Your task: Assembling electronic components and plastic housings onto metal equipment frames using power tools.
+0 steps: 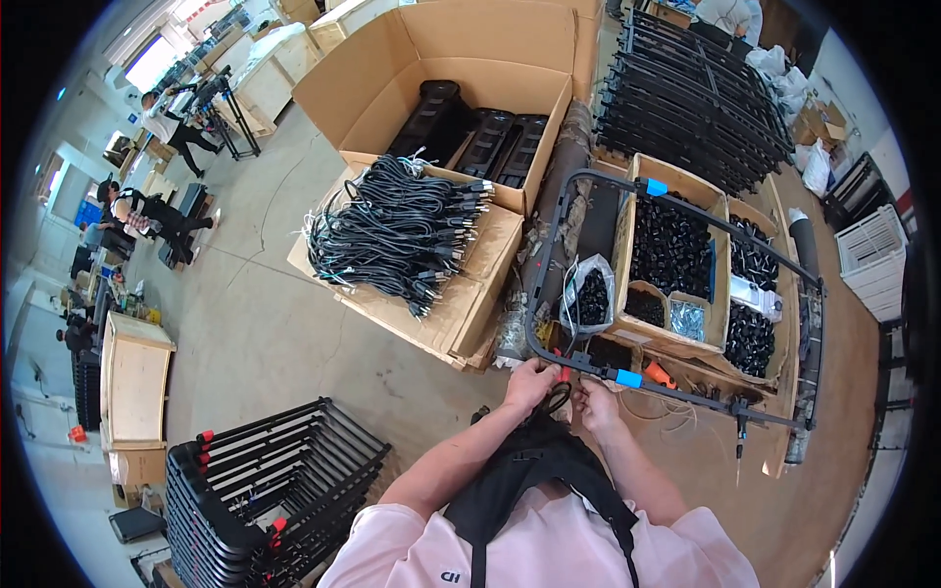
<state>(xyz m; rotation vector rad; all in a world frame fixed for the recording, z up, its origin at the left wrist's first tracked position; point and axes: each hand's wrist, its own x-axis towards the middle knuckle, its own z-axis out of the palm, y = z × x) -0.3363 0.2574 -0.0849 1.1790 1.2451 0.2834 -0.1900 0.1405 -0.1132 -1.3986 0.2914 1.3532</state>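
Black tubular steel makes up the frame [676, 294] in front of me, a large rounded-corner rectangle lying across the cartons, its near rail running from lower left to right with a blue sleeve [628, 378] on it and a second blue sleeve [655, 186] on the far rail. Both my hands meet at the near left bend of that rail: my left hand [532, 377] has its grip closed around the tube just by the corner, and my right hand [595, 402] sits just beside it, fingers pinched on something small and dark under the rail that I cannot make out. So the frame's long side stretches away to my right, and the left hand is the one nearer the corner. Beyond the rail stand open cartons of black plastic caps [671, 245], a clear bag of the same caps [588, 299], and an orange-handled tool [659, 373] close to the right hand. Bundled black cables [392, 230] lie on flattened cardboard to the left, well apart.
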